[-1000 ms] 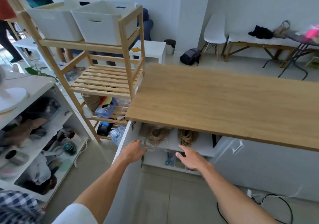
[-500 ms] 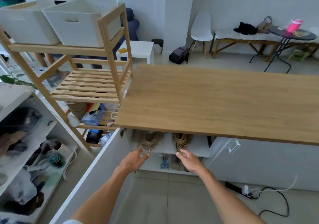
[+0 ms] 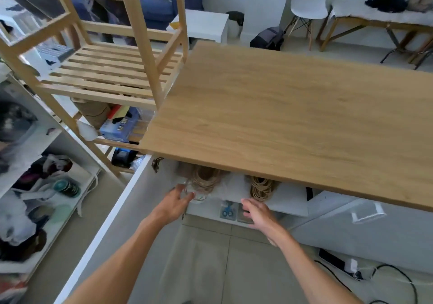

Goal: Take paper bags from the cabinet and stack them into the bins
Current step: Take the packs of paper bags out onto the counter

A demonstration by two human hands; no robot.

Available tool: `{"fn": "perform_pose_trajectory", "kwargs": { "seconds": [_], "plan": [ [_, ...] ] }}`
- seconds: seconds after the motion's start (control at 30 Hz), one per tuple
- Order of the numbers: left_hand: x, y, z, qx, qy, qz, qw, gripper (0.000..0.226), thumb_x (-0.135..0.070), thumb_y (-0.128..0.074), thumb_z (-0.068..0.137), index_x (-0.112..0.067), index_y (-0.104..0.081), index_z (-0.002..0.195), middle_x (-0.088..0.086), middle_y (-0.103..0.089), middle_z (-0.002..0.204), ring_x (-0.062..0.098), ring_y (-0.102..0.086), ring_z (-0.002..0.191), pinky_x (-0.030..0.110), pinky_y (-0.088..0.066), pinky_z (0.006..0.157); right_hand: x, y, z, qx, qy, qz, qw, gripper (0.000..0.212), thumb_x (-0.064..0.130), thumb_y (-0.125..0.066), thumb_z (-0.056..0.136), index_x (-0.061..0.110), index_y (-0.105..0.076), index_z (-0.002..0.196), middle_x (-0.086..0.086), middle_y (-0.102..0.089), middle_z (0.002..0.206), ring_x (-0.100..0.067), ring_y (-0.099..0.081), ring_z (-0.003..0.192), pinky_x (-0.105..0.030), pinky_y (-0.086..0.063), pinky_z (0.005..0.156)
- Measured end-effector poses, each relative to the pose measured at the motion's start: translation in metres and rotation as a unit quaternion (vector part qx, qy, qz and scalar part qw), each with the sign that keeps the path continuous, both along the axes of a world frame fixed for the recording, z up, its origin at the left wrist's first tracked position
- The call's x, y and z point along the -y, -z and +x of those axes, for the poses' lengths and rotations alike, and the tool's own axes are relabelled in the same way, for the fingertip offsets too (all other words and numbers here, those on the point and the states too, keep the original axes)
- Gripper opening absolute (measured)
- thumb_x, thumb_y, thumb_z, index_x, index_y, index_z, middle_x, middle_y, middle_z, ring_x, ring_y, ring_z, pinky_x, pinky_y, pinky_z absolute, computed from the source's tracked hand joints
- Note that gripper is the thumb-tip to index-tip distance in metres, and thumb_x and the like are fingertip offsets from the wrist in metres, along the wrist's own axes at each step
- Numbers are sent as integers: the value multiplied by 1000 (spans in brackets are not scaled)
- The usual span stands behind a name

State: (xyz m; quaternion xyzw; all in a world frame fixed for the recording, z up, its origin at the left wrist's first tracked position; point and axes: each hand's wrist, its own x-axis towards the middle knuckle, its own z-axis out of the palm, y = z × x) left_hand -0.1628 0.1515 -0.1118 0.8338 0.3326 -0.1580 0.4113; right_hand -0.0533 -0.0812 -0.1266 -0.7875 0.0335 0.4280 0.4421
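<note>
1. The wooden table [image 3: 293, 116] filled the centre and right of the frame.
2. A slatted wooden rack [image 3: 110, 76] stood at upper left.
3. Under the table, the open cabinet [image 3: 276, 200] showed two bundles of paper bags [image 3: 260, 186] by their twine handles, lower centre.
4. My left hand [image 3: 174, 204] touched the left bundle, fingers loosely spread.
5. My right hand [image 3: 257, 214] hovered open below the right bundle.
</note>
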Motion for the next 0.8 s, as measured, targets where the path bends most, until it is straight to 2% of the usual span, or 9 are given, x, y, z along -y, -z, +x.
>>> {"fn": "perform_pose_trajectory", "kwargs": {
  "seconds": [0.03, 0.13, 0.23, 0.3, 0.4, 0.5, 0.57, 0.7, 0.8],
  "plan": [
    [-7, 13, 8, 8, -11, 3, 1000, 63, -49, -46, 101, -12, -35, 151, 13, -42, 155, 30, -43, 139, 36, -35, 108, -4, 16, 7, -6, 1, 5, 1000, 17, 39, -48, 107, 32, -62, 113, -7, -59, 141, -21, -57, 125, -46, -50, 108],
    [-27, 52, 33, 25, -61, 2, 998, 66, -54, -41, 101, -17, -30, 155, 7, -34, 160, 28, -37, 144, 35, -32, 111, -19, 61, 32, -16, 25, 30, 999, 40, 39, -43, 109, 22, -49, 144, -3, -54, 142, -16, -55, 122, -43, -47, 109],
    [-43, 86, 53, 43, -69, 7, 997, 56, -48, -36, 104, -20, -33, 153, 4, -33, 160, 26, -35, 144, 25, -28, 97, -41, 105, 56, -8, 90, 40, 995, 47, 41, -48, 106, 20, -46, 148, -5, -50, 136, -19, -51, 118, -41, -46, 101],
    [-52, 109, 66, 38, -69, 4, 997, 47, -41, -34, 107, -20, -41, 148, 7, -45, 147, 28, -43, 134, 19, -24, 83, -55, 134, 71, -8, 131, 46, 990, 51, 43, -51, 104, 18, -46, 148, -7, -50, 136, -22, -50, 117, -40, -45, 96],
    [-70, 144, 83, 37, -96, 10, 995, 41, -51, -36, 104, -19, -55, 121, 8, -53, 117, 22, -51, 104, 26, -33, 85, -76, 172, 87, -15, 181, 66, 981, 57, 47, -53, 101, 16, -45, 149, -8, -51, 142, -23, -53, 121, -41, -46, 95],
    [-83, 180, 100, 54, -125, 10, 991, 75, -73, -40, 90, -12, -56, 131, 10, -57, 136, 30, -54, 122, 38, -41, 106, -96, 196, 102, 11, 198, 80, 977, 39, 53, -50, 100, 24, -60, 124, -14, -58, 136, -27, -58, 120, -44, -46, 102],
    [-91, 194, 115, 53, -136, 21, 989, 80, -74, -35, 91, -12, -53, 138, 15, -53, 143, 34, -50, 130, 43, -39, 110, -107, 203, 112, 22, 215, 103, 971, 40, 58, -45, 101, 24, -61, 114, -13, -61, 125, -26, -59, 112, -47, -45, 108],
    [-95, 198, 144, 46, -166, 4, 985, 84, -72, -32, 93, -9, -49, 145, 16, -48, 150, 34, -48, 135, 31, -36, 105, -127, 197, 141, 15, 218, 110, 970, 75, 75, -44, 92, 18, -50, 141, -10, -58, 121, -25, -57, 88, -43, -51, 89],
    [-102, 200, 159, 45, -179, -15, 983, 108, -83, -43, 64, -7, -52, 141, 17, -56, 141, 36, -57, 124, 42, -44, 107, -138, 198, 153, 13, 200, 73, 977, 76, 74, -56, 86, 18, -56, 138, -8, -61, 114, -23, -56, 77, -38, -52, 78]
  ]
}}
